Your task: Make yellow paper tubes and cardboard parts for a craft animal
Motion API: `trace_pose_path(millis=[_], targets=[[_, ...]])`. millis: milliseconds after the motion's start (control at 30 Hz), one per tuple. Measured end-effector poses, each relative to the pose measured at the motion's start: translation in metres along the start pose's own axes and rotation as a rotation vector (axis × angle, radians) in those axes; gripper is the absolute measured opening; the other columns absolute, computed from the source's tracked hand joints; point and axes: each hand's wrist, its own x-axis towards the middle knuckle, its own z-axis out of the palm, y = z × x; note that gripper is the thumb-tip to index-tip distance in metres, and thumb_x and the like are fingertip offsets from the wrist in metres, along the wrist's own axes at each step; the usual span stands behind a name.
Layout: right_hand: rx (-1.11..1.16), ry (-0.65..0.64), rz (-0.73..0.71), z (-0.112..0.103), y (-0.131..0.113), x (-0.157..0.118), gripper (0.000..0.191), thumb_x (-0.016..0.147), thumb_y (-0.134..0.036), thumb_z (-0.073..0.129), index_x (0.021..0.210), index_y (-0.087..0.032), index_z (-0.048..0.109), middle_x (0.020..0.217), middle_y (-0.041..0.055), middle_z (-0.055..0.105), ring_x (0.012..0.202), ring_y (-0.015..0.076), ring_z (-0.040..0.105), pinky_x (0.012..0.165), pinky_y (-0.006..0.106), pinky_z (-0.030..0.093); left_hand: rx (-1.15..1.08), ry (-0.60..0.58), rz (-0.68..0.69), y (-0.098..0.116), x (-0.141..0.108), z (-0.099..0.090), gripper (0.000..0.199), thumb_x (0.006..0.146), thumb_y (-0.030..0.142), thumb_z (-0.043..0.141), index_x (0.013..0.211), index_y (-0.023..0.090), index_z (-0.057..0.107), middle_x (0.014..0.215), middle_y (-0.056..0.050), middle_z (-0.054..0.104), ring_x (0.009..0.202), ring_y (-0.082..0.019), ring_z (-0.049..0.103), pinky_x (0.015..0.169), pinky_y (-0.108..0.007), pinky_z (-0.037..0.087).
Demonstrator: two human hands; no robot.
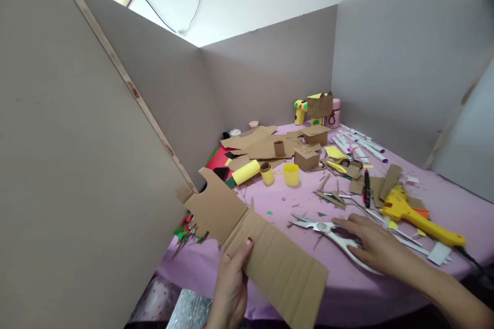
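A long piece of brown cardboard, creased across its middle and with a curved notch at its far end, is in my left hand. The thumb lies on top and the other fingers are beneath. At the right, my right hand is on the white-handled scissors, its fingers at the handles. The scissors lie on the pink cloth with their blades pointing left. Past the cardboard are a yellow roll, a small yellow-wrapped tube and a yellow ring.
A yellow glue gun with a cord lies at the right, beside a black pen. Markers, cardboard boxes and flat cardboard are farther back. Grey partitions surround the pink-covered table. Paper scraps are scattered about.
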Motion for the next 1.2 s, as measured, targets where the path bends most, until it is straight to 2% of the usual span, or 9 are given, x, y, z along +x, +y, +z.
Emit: trace_pose_path(millis=[167, 300, 400, 533, 633, 767, 933, 1067, 1200], targets=[[0.034, 0.032, -0.091, -0.014, -0.013, -0.008, 0.045, 0.075, -0.014, 0.053, 0.12, -0.016, 0.058, 0.109, 0.0156, 0.058, 0.1, 0.0294, 0.055, 0.088, 0.045, 0.044, 0.001, -0.076, -0.05, 0.0, -0.006, 0.003, 0.051, 0.07, 0.022, 0.072, 0.119, 0.014, 0.058, 0.104, -0.01, 0.072, 0.101, -0.025, 0.065, 0.086, -0.035, 0.051], [0.275, -0.039, -0.231, -0.029, -0.041, -0.024, 0.046, 0.086, -0.026, 0.053, 0.131, -0.03, 0.046, 0.127, 0.0111, 0.048, 0.117, 0.0263, 0.046, 0.097, 0.042, 0.038, -0.032, -0.108, -0.116, -0.001, -0.01, 0.006, 0.049, 0.071, 0.019, 0.07, 0.118, 0.014, 0.058, 0.101, -0.011, 0.073, 0.097, -0.026, 0.066, 0.087, -0.037, 0.051], [0.465, -0.191, -0.348, -0.029, -0.062, -0.034, 0.041, 0.087, -0.026, 0.056, 0.125, -0.037, 0.052, 0.11, 0.0047, 0.058, 0.101, 0.0195, 0.056, 0.086, 0.03, 0.045, -0.05, -0.146, -0.165, -0.003, -0.013, 0.01, 0.046, 0.072, 0.018, 0.069, 0.117, 0.013, 0.059, 0.1, -0.011, 0.074, 0.101, -0.026, 0.065, 0.089, -0.037, 0.05], [0.667, -0.067, -0.417, -0.016, -0.074, -0.038, 0.023, 0.089, -0.033, 0.053, 0.107, -0.032, 0.067, 0.088, 0.0043, 0.061, 0.079, 0.0166, 0.06, 0.068, 0.025, 0.047, -0.025, -0.186, -0.213, -0.003, -0.02, 0.015, 0.042, 0.074, 0.018, 0.067, 0.115, 0.012, 0.06, 0.101, -0.012, 0.073, 0.104, -0.026, 0.063, 0.09, -0.036, 0.049], [0.783, -0.058, -0.378, -0.01, -0.077, -0.039, 0.022, 0.087, -0.04, 0.055, 0.097, -0.028, 0.069, 0.088, 0.0047, 0.061, 0.079, 0.0172, 0.06, 0.068, 0.025, 0.047, 0.005, -0.219, -0.175, -0.001, -0.025, 0.017, 0.045, 0.074, 0.02, 0.067, 0.118, 0.013, 0.058, 0.105, -0.011, 0.072, 0.104, -0.025, 0.063, 0.091, -0.035, 0.048], [0.874, -0.041, -0.294, -0.009, -0.085, -0.043, 0.016, 0.086, -0.037, 0.055, 0.086, -0.025, 0.066, 0.089, 0.0036, 0.062, 0.083, 0.0178, 0.059, 0.073, 0.025, 0.044, 0.043, -0.196, -0.101, 0.001, -0.03, 0.019, 0.053, 0.073, 0.021, 0.069, 0.124, 0.016, 0.053, 0.105, -0.009, 0.072, 0.104, -0.026, 0.063, 0.09, -0.035, 0.049], [1.022, 0.015, -0.032, 0.001, -0.099, -0.047, 0.032, 0.084, -0.041, 0.054, 0.061, -0.02, 0.047, 0.065, -0.0021, 0.047, 0.062, 0.0144, 0.045, 0.058, 0.024, 0.036, 0.085, -0.198, -0.011, -0.001, -0.039, 0.022, 0.052, 0.073, 0.025, 0.069, 0.123, 0.018, 0.055, 0.108, -0.007, 0.071, 0.104, -0.026, 0.063, 0.091, -0.036, 0.048], [1.156, 0.015, 0.125, 0.007, -0.104, -0.048, 0.039, 0.08, -0.046, 0.055, 0.057, -0.022, 0.034, 0.059, -0.0063, 0.031, 0.056, 0.0116, 0.03, 0.051, 0.023, 0.029, 0.108, -0.137, 0.042, -0.003, -0.048, 0.029, 0.051, 0.068, 0.026, 0.073, 0.116, 0.016, 0.06, 0.104, -0.006, 0.072, 0.101, -0.026, 0.063, 0.089, -0.034, 0.048], [1.274, -0.027, 0.256, 0.008, -0.109, -0.044, 0.041, 0.072, -0.051, 0.059, 0.056, -0.023, 0.033, 0.058, -0.0069, 0.031, 0.054, 0.0111, 0.032, 0.051, 0.023, 0.036, 0.108, -0.047, 0.056, -0.012, -0.053, 0.03, 0.049, 0.062, 0.028, 0.077, 0.108, 0.018, 0.063, 0.1, -0.005, 0.073, 0.101, -0.026, 0.062, 0.088, -0.035, 0.047]])
